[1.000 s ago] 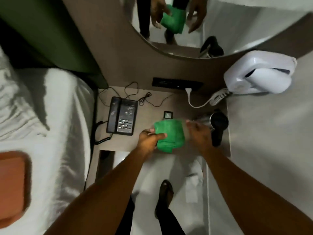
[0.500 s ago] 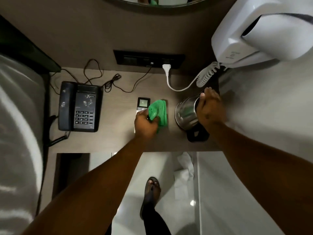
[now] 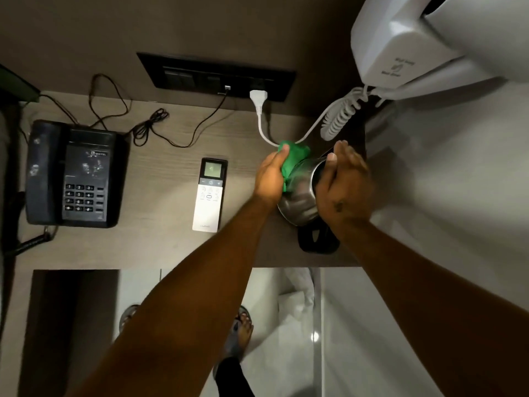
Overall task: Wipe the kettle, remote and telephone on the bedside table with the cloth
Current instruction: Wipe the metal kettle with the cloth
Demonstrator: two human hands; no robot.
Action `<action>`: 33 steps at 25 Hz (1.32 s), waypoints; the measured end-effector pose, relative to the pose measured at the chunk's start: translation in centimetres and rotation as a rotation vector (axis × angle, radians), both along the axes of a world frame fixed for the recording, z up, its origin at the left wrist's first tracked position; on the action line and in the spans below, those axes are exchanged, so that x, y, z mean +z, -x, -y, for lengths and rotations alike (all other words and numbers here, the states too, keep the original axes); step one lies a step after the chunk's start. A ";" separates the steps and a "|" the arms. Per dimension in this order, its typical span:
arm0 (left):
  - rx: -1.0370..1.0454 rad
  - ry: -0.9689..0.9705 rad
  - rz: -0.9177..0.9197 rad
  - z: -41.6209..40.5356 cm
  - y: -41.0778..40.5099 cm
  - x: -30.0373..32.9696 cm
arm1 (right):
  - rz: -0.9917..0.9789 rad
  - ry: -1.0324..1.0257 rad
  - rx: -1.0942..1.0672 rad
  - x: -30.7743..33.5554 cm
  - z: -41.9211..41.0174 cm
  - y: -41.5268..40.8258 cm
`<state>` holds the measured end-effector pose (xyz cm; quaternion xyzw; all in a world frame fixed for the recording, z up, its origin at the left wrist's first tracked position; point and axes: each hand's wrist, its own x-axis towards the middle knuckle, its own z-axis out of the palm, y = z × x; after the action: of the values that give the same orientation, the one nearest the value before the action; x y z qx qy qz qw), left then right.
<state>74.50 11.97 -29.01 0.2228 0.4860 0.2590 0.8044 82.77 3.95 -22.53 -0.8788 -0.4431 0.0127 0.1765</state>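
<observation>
We see the steel kettle (image 3: 299,200) near the right end of the bedside table (image 3: 160,247), much of its body hidden behind both hands and its top covered; only part of its dark handle shows below. Our left hand (image 3: 269,179) presses the green cloth (image 3: 293,160) against the kettle's left side, fingers closed over the cloth. Our right hand (image 3: 342,186) wraps the kettle's right side and steadies it. The white remote (image 3: 210,194) lies just left; the black telephone (image 3: 71,173) sits farther left.
</observation>
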 end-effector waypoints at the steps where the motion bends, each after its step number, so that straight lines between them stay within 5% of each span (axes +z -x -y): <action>1: -0.032 -0.054 0.039 0.0 -0.4 0.8 | 0.007 -0.005 -0.004 -0.1 0.0 -0.1; 5: -0.039 -0.299 0.048 4.3 2.1 1.8 | 0.024 -0.012 -0.006 0.0 0.0 0.0; 8: 0.023 -0.187 -0.110 5.3 3.7 0.5 | -0.007 0.005 0.004 0.2 0.0 0.1; 11: 0.020 -0.019 -0.046 2.0 2.2 0.6 | -0.019 -0.004 0.008 0.3 -0.1 0.2; 15: -0.038 -0.171 0.107 2.3 2.0 1.7 | -0.024 -0.018 -0.007 0.1 -0.1 0.1; 18: -0.024 -0.259 -0.040 6.6 4.2 1.5 | 0.009 -0.016 -0.012 0.0 -0.1 0.1; 24: 0.083 0.034 -0.304 7.4 4.1 1.1 | 0.009 -0.016 -0.021 0.0 -0.1 0.2; 29: 0.035 -0.248 -0.258 7.4 4.0 2.6 | 0.014 -0.037 -0.024 -0.2 -0.1 0.3; 33: 0.152 0.092 -0.093 12.9 5.0 2.4 | -0.003 -0.032 -0.028 0.0 0.0 0.2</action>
<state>69.53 -0.90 -26.59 0.1600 0.5496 0.2859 0.7685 82.56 3.98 -22.49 -0.8820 -0.4307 0.0043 0.1912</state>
